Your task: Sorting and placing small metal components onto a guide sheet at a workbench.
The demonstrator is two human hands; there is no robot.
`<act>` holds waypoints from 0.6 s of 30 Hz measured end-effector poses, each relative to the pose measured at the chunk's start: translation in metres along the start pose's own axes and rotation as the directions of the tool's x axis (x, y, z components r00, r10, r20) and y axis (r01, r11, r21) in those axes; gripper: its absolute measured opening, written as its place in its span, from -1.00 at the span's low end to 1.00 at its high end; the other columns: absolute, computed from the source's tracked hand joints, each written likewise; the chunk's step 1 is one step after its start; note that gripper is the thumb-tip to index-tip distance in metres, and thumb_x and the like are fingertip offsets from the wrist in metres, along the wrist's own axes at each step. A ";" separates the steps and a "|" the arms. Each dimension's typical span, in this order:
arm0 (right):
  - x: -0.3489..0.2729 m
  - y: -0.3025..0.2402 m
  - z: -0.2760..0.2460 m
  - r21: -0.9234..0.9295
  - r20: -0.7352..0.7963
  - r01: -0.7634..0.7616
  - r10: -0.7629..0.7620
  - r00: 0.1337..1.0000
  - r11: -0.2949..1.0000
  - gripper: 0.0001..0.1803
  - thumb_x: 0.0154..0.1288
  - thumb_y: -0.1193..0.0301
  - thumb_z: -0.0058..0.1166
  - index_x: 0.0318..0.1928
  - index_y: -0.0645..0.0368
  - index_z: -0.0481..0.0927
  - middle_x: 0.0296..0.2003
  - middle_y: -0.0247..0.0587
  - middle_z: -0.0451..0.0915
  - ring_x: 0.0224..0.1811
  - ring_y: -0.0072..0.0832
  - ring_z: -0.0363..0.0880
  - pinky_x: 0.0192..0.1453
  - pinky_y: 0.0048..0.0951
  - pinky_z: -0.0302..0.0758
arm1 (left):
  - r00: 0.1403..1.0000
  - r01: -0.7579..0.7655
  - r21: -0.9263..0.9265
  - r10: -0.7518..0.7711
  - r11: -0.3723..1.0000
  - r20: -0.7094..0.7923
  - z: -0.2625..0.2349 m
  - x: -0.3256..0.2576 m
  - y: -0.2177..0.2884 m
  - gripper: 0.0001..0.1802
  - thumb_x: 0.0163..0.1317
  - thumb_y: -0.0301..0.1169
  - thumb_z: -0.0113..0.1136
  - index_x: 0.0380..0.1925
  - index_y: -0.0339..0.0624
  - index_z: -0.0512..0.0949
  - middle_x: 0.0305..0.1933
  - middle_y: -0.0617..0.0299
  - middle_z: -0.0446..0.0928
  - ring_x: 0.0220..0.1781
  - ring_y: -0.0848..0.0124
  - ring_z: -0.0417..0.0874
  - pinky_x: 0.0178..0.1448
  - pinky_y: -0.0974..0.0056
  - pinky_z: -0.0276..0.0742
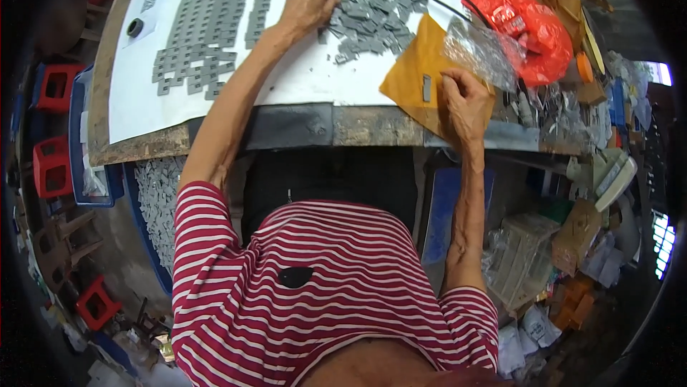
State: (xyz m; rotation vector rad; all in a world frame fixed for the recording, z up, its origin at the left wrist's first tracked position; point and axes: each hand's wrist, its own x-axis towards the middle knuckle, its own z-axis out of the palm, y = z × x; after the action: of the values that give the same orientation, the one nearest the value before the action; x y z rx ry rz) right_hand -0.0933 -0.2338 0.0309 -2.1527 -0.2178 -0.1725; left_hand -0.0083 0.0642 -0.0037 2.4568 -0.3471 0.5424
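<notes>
**Two hands among grey flat pieces at the table**

Red-and-white striped shirt [336, 294] fills the lower part of the view, closest to the lens, with both bare forearms rising from it toward the table [358, 126]. Its worn front edge runs across the middle of the picture.

A white sheet [300, 79] covers most of the table top. Toward the far left corner, flat grey pieces laid in rows [207, 22] cover it. Near the far edge, about mid-table, a loose heap of grey pieces [372, 18] lies jumbled. The left hand [309, 2] rests on the left side of that heap, fingers curled down into the pieces; whether its grip has closed on any one piece cannot be told.

The right hand [464, 104] is near the front edge, toward the right side, resting on a brown paper envelope [415, 72]. Its fingers are bent with the tips drawn together, but what they pinch, if anything, is too small to tell. A single grey piece [427, 88] lies on the envelope just beside that hand. A clear plastic bag [481, 50] lies against the envelope's far right side, and a red plastic bag [526, 25] sits beyond it near the far right corner. A small black ring [134, 27] sits at the left edge of the white sheet.
</notes>
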 end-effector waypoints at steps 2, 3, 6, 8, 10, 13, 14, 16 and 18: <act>0.002 0.003 0.003 -0.012 0.033 -0.013 0.013 0.999 1.000 -0.85 0.13 0.49 0.01 -0.31 0.31 0.55 -0.50 -0.30 0.53 -0.47 -0.64 0.45 -0.38 -0.62 0.38 | 0.999 -0.024 -0.027 0.022 0.999 -0.049 0.003 0.000 -0.005 -0.84 -0.02 -0.37 0.11 -0.44 -0.13 0.60 -0.40 0.08 0.54 -0.32 0.12 0.55 -0.22 0.13 0.45; 0.002 0.004 0.006 -0.019 0.024 0.011 -0.010 1.000 1.000 -0.86 0.12 0.50 0.00 -0.33 0.32 0.54 -0.51 -0.17 0.53 -0.47 -0.54 0.49 -0.37 -0.55 0.40 | 0.999 -0.001 -0.067 -0.002 0.998 -0.043 0.003 -0.001 -0.007 -0.84 -0.03 -0.38 0.11 -0.44 -0.14 0.60 -0.40 0.08 0.54 -0.32 0.13 0.56 -0.22 0.14 0.45; 0.003 0.005 0.008 -0.084 0.062 0.059 -0.053 0.997 0.995 -0.87 0.11 0.51 -0.03 -0.34 0.31 0.53 -0.45 -0.05 0.52 -0.42 -0.35 0.54 -0.34 -0.47 0.41 | 0.999 0.008 -0.061 -0.006 0.998 0.048 -0.002 -0.003 -0.008 -0.82 0.06 -0.41 0.13 -0.32 -0.21 0.56 -0.39 0.17 0.54 -0.44 0.38 0.52 -0.32 0.34 0.46; 0.003 0.010 0.009 -0.074 0.052 0.106 -0.103 0.993 0.992 -0.87 0.11 0.52 -0.04 -0.34 0.31 0.52 -0.44 -0.02 0.52 -0.39 -0.28 0.55 -0.32 -0.44 0.42 | 0.995 0.056 -0.105 -0.046 0.993 0.091 -0.004 -0.002 -0.005 -0.83 0.08 -0.40 0.10 -0.35 -0.22 0.55 -0.40 0.16 0.54 -0.42 0.37 0.53 -0.32 0.34 0.45; 0.005 0.012 0.009 -0.154 0.053 0.191 -0.185 0.981 0.969 -0.89 0.10 0.53 -0.04 -0.36 0.31 0.51 -0.44 0.01 0.50 -0.38 -0.16 0.53 -0.32 -0.38 0.42 | 0.998 -0.011 -0.021 0.012 1.000 0.060 -0.002 -0.003 0.003 -0.86 0.07 -0.41 0.10 -0.38 -0.21 0.55 -0.41 0.17 0.53 -0.42 0.35 0.53 -0.31 0.32 0.45; 0.007 0.007 0.007 -0.280 0.129 0.409 -0.388 0.913 0.869 -0.88 0.14 0.51 -0.03 -0.36 0.33 0.50 -0.46 -0.08 0.48 -0.48 -0.26 0.50 -0.41 -0.41 0.40 | 0.988 -0.152 0.154 0.153 0.976 0.008 -0.001 -0.004 0.003 -0.90 0.08 -0.43 0.09 -0.41 -0.21 0.52 -0.44 0.18 0.52 -0.41 0.30 0.54 -0.31 0.27 0.43; 0.007 0.007 0.008 -0.279 0.130 0.411 -0.390 0.912 0.868 -0.88 0.14 0.51 -0.03 -0.36 0.33 0.50 -0.46 -0.08 0.48 -0.48 -0.26 0.50 -0.41 -0.41 0.40 | 0.972 -0.227 0.239 0.236 0.944 -0.009 0.000 -0.005 0.003 -0.91 0.08 -0.45 0.07 -0.41 -0.20 0.50 -0.45 0.19 0.51 -0.40 0.28 0.54 -0.31 0.24 0.42; 0.008 0.006 0.010 -0.371 0.203 0.472 -0.426 0.882 0.800 -0.91 0.14 0.51 -0.05 -0.38 0.30 0.45 -0.45 -0.05 0.44 -0.47 -0.11 0.46 -0.44 -0.29 0.38 | 0.961 -0.250 0.310 0.275 0.917 -0.038 0.000 -0.008 0.005 -0.91 0.09 -0.46 0.06 -0.38 -0.20 0.47 -0.46 0.19 0.51 -0.40 0.26 0.53 -0.32 0.22 0.41; 0.009 0.004 0.009 -0.418 0.252 0.511 -0.444 0.860 0.751 -0.93 0.14 0.52 -0.06 -0.39 0.28 0.43 -0.46 -0.05 0.42 -0.48 -0.10 0.45 -0.45 -0.25 0.36 | 0.947 -0.268 0.380 0.314 0.886 -0.066 -0.002 -0.011 0.008 -0.89 0.09 -0.48 0.05 -0.35 -0.20 0.44 -0.46 0.19 0.50 -0.40 0.25 0.53 -0.32 0.19 0.40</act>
State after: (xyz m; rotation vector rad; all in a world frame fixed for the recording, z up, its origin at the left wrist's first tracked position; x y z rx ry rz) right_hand -0.0828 -0.2281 0.0244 -2.5571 -0.9015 -0.4098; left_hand -0.0214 0.0605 -0.0033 2.7251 -0.6193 0.9628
